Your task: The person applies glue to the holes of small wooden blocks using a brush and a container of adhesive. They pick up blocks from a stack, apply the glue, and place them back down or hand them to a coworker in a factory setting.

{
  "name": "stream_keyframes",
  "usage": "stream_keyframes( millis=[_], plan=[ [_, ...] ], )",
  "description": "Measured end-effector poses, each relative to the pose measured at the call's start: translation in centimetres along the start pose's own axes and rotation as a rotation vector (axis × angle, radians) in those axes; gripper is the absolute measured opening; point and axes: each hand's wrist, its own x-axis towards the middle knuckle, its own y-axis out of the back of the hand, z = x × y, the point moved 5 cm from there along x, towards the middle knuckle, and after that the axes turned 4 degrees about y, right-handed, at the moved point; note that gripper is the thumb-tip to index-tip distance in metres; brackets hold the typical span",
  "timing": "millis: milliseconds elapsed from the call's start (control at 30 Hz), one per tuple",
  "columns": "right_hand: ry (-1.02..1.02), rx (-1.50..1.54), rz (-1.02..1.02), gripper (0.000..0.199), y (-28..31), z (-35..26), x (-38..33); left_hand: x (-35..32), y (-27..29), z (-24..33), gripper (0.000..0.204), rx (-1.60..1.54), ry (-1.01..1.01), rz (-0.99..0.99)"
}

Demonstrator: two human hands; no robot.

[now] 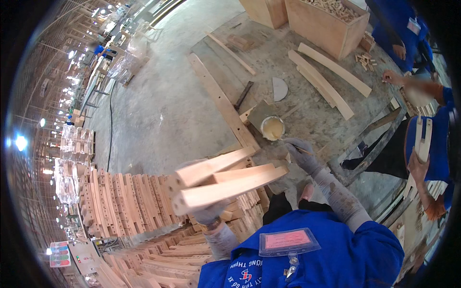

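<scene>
My gloved left hand (211,211) is closed on a pale curved wooden frame piece (233,188), gripping it from below. The frame has two long arms, with a shorter block between them and dark holes in the near ends. My gloved right hand (303,154) is closed around a thin stick (305,150); its tip cannot be made out. Just beyond that hand stands a small glue pot (272,128) with cream-coloured glue and drips on its rim. A long wooden bar (218,93) with holes runs along the left, with a hammer (244,96) beside it.
Curved wooden slats (321,85) and a pale half-round disc (280,89) lie beyond the pot. A wooden crate (326,33) holds many dowels. Stacked wooden parts (129,204) stand at left. On the right, a co-worker's hand (418,165) holds a wooden frame.
</scene>
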Motion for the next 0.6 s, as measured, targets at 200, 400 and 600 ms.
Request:
stream_keyframes(
  millis=[200, 400, 600],
  plan=[
    [-0.299, 0.318, 0.006, 0.022, -0.1, 1.6, -1.5, 0.2, -4.5, 6.3, 0.064, 0.008, -0.119, -0.14],
    [-0.595, 0.727, 0.194, 0.026, -0.7, 3.0, -2.8, -4.8, -4.1, 4.8, 0.058, 0.023, -0.073, -0.034],
    [-0.699, 1.13, 0.323, 0.019, -0.6, 3.2, -2.5, -3.8, -6.2, 6.8, 0.064, 0.006, -0.117, -0.042]
  ],
)
